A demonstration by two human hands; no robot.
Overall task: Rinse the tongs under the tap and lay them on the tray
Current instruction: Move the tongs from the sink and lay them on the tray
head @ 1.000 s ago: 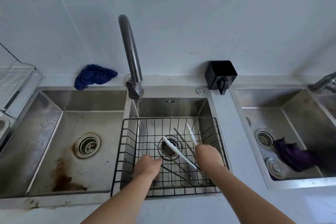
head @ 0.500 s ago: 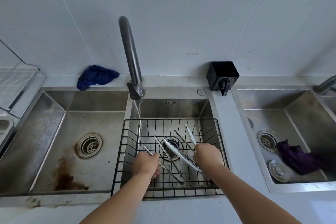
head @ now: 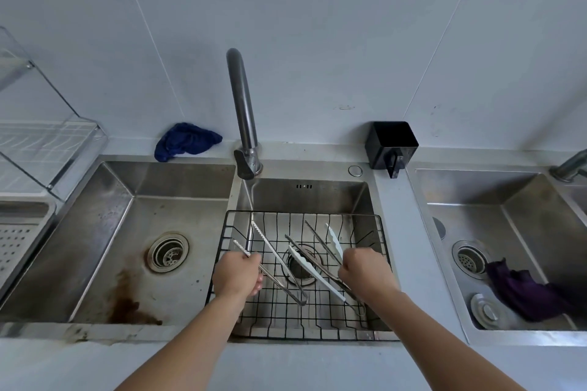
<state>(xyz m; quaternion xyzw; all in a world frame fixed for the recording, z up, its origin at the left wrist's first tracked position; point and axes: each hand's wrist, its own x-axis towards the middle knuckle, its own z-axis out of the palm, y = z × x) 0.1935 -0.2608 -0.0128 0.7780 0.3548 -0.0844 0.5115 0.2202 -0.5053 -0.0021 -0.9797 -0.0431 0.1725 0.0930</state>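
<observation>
**Two hands at the tongs over the wire basket**

Head view: The left hand (head: 236, 274) was closed around one arm of the steel tongs (head: 275, 260), a little left of the frame centre. These tongs opened in a V: the joint lay low and to the right, near the basket floor, and the two toothed tips pointed to the upper left. The upper tip reached the thin stream of water under the tap (head: 243, 114).

The right hand (head: 365, 270) was clenched over a second pair, the white-tipped tongs (head: 313, 268). Their long axis also ran from the lower right to the upper left, one white tip over the drain, the other pointing up beside the hand. Thin steel tongs lay close beside them; I cannot tell if the fingers held those too.

Both pairs were over the black wire basket (head: 379, 232), which sat in the middle sink (head: 365, 197). A stained sink (head: 104, 232) was at the left, with a blue cloth (head: 185, 141) behind it. A black holder (head: 390, 143) stood against the tiled wall. A purple cloth (head: 521, 292) lay in the right sink.
</observation>
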